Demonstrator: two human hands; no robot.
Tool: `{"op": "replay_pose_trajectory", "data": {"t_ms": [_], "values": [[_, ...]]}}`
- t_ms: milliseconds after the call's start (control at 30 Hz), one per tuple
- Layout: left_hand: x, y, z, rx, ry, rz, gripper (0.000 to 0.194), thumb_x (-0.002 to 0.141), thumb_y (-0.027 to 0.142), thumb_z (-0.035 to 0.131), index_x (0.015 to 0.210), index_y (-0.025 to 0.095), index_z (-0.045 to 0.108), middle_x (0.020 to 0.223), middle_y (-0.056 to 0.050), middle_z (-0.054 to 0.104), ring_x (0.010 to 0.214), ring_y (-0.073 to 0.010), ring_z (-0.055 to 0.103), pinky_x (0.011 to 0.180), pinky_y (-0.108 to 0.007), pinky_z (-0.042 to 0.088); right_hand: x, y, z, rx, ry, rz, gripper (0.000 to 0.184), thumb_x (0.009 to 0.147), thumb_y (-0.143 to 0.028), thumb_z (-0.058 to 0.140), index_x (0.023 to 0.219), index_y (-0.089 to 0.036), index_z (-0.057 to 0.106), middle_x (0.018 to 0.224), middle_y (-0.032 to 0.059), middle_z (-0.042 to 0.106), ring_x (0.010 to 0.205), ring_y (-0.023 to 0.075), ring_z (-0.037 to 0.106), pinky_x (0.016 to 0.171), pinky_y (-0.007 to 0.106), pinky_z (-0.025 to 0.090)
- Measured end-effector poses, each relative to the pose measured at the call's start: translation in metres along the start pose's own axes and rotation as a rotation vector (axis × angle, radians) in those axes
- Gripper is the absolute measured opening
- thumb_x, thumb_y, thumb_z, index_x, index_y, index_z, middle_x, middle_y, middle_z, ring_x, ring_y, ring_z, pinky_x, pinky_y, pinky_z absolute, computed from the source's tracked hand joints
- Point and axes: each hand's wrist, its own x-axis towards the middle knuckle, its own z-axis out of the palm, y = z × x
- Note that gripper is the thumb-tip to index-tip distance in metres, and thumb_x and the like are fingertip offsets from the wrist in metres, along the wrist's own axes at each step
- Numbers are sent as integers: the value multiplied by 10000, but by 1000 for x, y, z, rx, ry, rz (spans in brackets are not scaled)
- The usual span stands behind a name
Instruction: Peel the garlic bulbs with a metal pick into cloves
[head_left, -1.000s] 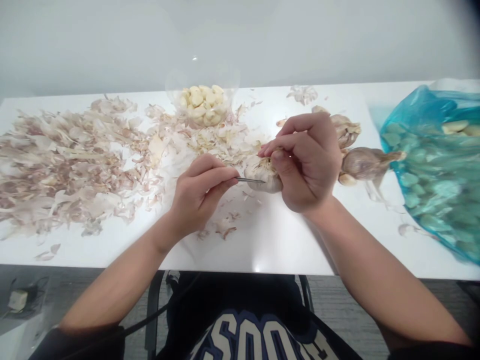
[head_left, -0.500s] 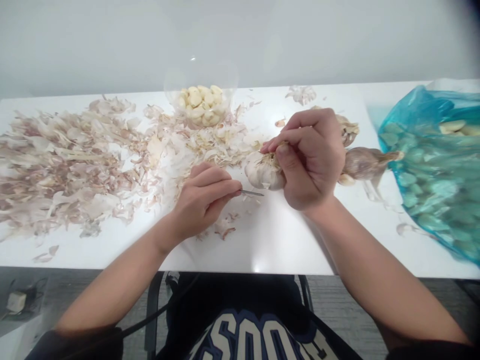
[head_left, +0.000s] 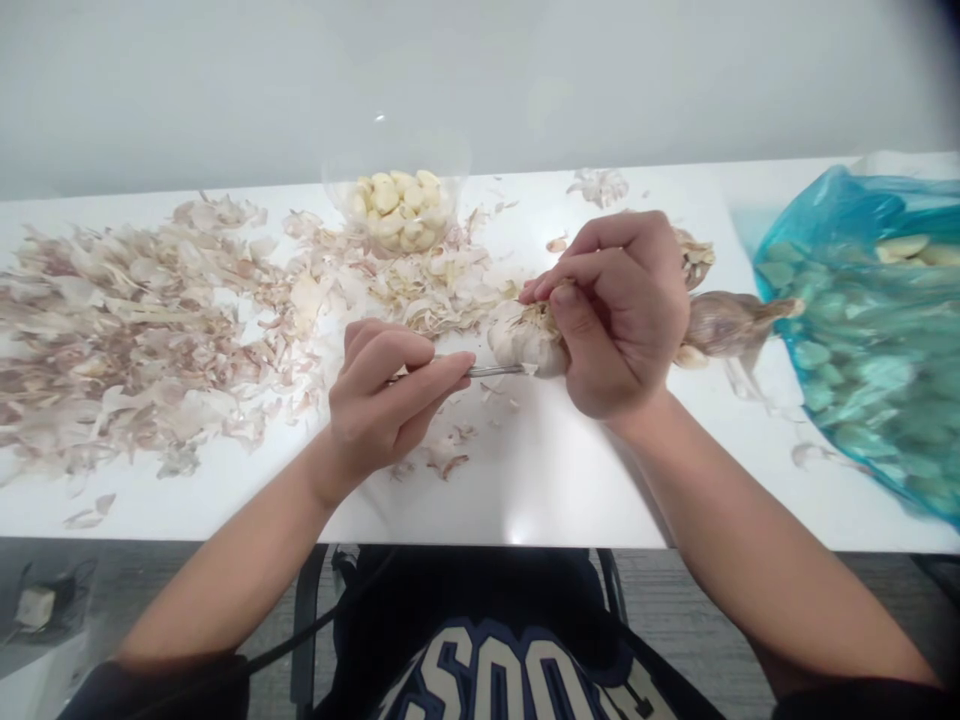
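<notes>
Left hand (head_left: 381,400) pinches 1 slim metal tool (head_left: 495,371), tip at lower edge of garlic bulb (head_left: 517,340); right hand (head_left: 626,315) pinches bulb top.

Left hand (head_left: 381,398) holding metal tool (head_left: 493,371), right hand (head_left: 626,315) gripping garlic bulb (head_left: 525,340), scattered peels (head_left: 142,345)

Slim hand tool (head_left: 495,371): smooth metal, bright sheen. Held garlic bulb (head_left: 517,341): papery skin, mostly matt. Loose peelings (head_left: 135,330): dry, papery, crinkled. Peeled cloves (head_left: 405,205): smooth, waxy-looking. Bowl (head_left: 339,192): clear, glossy, apparently plastic. Tabletop (head_left: 577,490): smooth, reflective. Bag (head_left: 870,390): thin translucent plastic, wrinkled, shiny. Shirt (head_left: 480,590): matt cloth.
</notes>
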Motion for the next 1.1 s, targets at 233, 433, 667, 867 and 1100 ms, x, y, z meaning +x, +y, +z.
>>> {"op": "replay_pose_trajectory", "data": {"t_ms": [233,433,667,867,1100], "values": [[1,2,2,-1,33,29,200,845,138,680,1017,239,671,765,1,502,730,-130,503,660,-291,449,-3,-1,0,-13,-26,51,231,966,-371,460,855,-260,631,951,64,561,843,175,575,697,387,561],[1,3,2,-18,24,-12,182,863,161,673,1020,255,666,757,8,502,710,-120,494,658,-280,458,0,-1,1,-8,10,-23,184,930,-250,500,838,-233,658,911,43,562,775,134,559,639,327,531],[1,3,5,-13,22,-7,124,877,138,654,949,238,664,771,12,525,734,-110,523,689,-265,477,-2,-1,0,35,-24,57,213,949,-336,498,851,-251,668,953,43,560,780,133,561,665,329,550],[1,6,6,-32,35,-17,133,853,87,663,937,190,672,798,-7,566,801,-125,543,726,-265,504,-5,1,0,101,-38,90,220,950,-368,502,864,-257,672,970,47,551,805,141,566,711,356,555],[0,6,3,-7,0,-5,141,863,92,647,932,213,669,775,6,589,814,-127,541,725,-264,491,-2,0,2,56,-4,83,219,947,-331,511,812,-237,655,928,47,553,862,151,566,725,343,549]]}}
